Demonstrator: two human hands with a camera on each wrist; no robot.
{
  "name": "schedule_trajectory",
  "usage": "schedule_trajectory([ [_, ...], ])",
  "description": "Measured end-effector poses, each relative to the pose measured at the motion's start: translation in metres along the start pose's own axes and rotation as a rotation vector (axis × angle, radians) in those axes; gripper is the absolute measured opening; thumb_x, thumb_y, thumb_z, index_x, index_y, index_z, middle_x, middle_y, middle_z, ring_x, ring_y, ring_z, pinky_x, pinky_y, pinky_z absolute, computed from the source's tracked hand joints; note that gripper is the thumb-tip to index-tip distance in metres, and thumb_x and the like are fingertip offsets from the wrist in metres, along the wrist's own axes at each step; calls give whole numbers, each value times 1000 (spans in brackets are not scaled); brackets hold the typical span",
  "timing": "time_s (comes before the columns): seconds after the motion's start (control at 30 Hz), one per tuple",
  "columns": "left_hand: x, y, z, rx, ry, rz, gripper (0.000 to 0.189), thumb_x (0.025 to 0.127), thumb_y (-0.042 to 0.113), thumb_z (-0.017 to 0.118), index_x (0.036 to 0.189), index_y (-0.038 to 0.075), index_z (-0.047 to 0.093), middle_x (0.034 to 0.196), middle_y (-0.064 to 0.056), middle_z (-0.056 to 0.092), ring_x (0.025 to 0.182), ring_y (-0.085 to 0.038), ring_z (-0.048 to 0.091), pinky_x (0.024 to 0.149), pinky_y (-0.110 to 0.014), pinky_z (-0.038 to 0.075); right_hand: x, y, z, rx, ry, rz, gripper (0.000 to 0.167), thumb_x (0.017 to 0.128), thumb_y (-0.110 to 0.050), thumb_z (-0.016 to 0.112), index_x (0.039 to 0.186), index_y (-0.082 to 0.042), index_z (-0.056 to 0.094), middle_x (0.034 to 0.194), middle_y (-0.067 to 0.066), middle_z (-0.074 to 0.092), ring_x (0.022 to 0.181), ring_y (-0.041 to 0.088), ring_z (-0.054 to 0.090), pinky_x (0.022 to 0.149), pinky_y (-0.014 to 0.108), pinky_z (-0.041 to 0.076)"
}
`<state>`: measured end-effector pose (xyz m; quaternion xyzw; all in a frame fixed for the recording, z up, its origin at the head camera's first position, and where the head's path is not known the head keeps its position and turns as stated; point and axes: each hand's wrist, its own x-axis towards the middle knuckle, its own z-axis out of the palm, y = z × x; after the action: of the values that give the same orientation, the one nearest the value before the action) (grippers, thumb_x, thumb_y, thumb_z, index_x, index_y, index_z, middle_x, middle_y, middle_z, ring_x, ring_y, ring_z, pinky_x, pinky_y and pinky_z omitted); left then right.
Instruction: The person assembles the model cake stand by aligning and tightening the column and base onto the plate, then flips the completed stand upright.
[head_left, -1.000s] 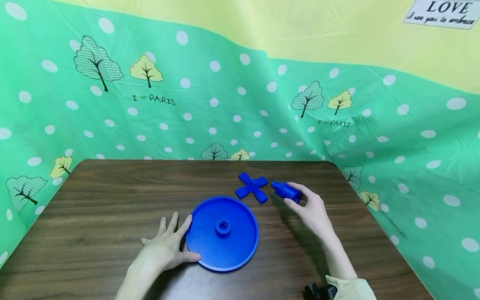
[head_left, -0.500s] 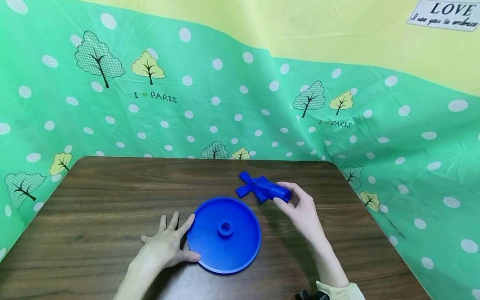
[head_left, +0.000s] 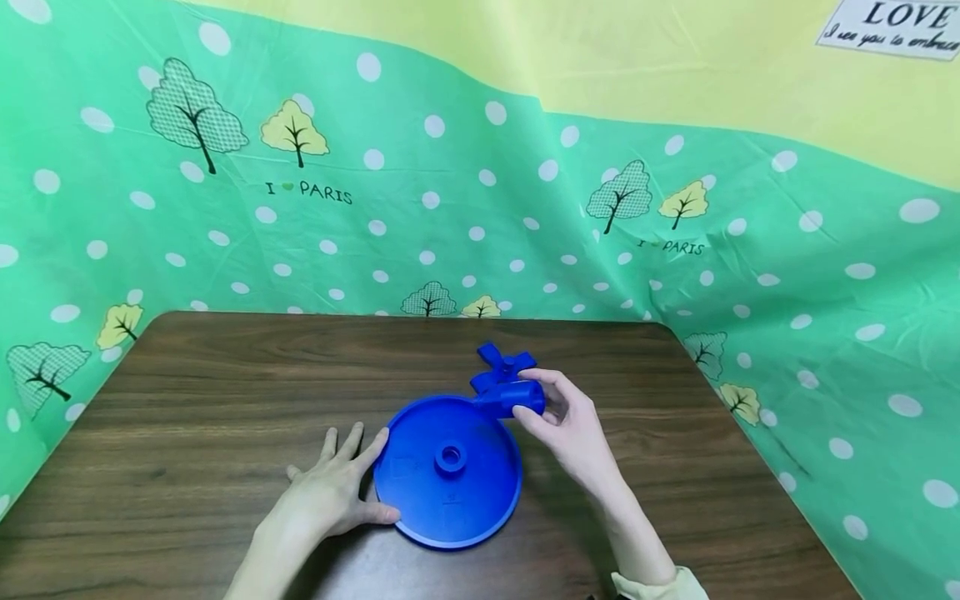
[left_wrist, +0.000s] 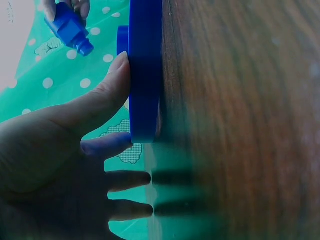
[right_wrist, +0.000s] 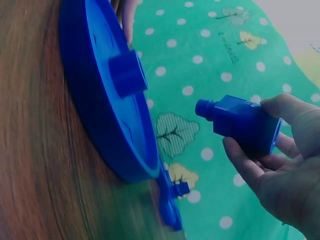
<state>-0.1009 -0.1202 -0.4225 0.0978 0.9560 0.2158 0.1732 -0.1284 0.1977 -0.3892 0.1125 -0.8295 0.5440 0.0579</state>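
Observation:
A round blue plastic disc (head_left: 480,492) with a raised rim and a hollow central socket (right_wrist: 127,74) lies flat on the table. My left hand (head_left: 330,496) rests at its left side, fingers spread straight, with thumb and index fingertip touching the rim. Between thumb and fingers my right hand (head_left: 570,429) pinches a blue stepped plug-like piece (right_wrist: 245,120), which has a blocky body and a narrow round tip. In the head view this piece overlaps the disc's upper right edge; the right wrist view shows its tip pointing toward the socket, apart from it.
Behind the disc, a blue cross-shaped piece (head_left: 491,357) with flat arms and a small central stub lies on the brown wooden table (head_left: 225,400), partly covered by the held piece. A green and yellow printed cloth (head_left: 450,167) hangs beyond the table's far edge.
My right hand has carried the stepped piece leftward, from right of the cross-shaped piece to above the disc's upper right edge. The left hand stays at the rim.

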Motion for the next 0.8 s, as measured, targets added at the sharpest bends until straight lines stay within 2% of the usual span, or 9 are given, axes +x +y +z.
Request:
schedule_trajectory([
  [0.07,0,-1,0,-8,5,19,110,73,61,84,162,19,33,170,-20,26,155,-56,16,99,-94,17,1,-2,5,16,-14,-3,43,93,-15,77,133,-17,62,105,10,74,72,9,61,60,20,48],
  [0.17,1,-1,0,-13,8,39,110,74,60,84,162,18,33,170,-16,27,155,-54,17,100,-93,17,2,-4,12,44,-38,-8,44,93,-14,77,134,-13,60,107,13,75,77,9,65,64,20,52],
  [0.43,2,-4,0,-4,-1,44,111,76,60,83,163,17,30,169,-23,27,154,-56,19,99,-94,17,2,-7,25,56,-83,10,45,93,-16,77,134,-12,60,109,11,77,82,10,68,68,21,54],
  [0.8,3,-5,-2,8,-11,44,111,76,62,82,163,18,30,169,-22,27,154,-56,19,100,-93,19,1,-9,29,59,-102,38,47,91,-17,79,134,-15,59,109,8,78,80,12,70,71,21,56],
])
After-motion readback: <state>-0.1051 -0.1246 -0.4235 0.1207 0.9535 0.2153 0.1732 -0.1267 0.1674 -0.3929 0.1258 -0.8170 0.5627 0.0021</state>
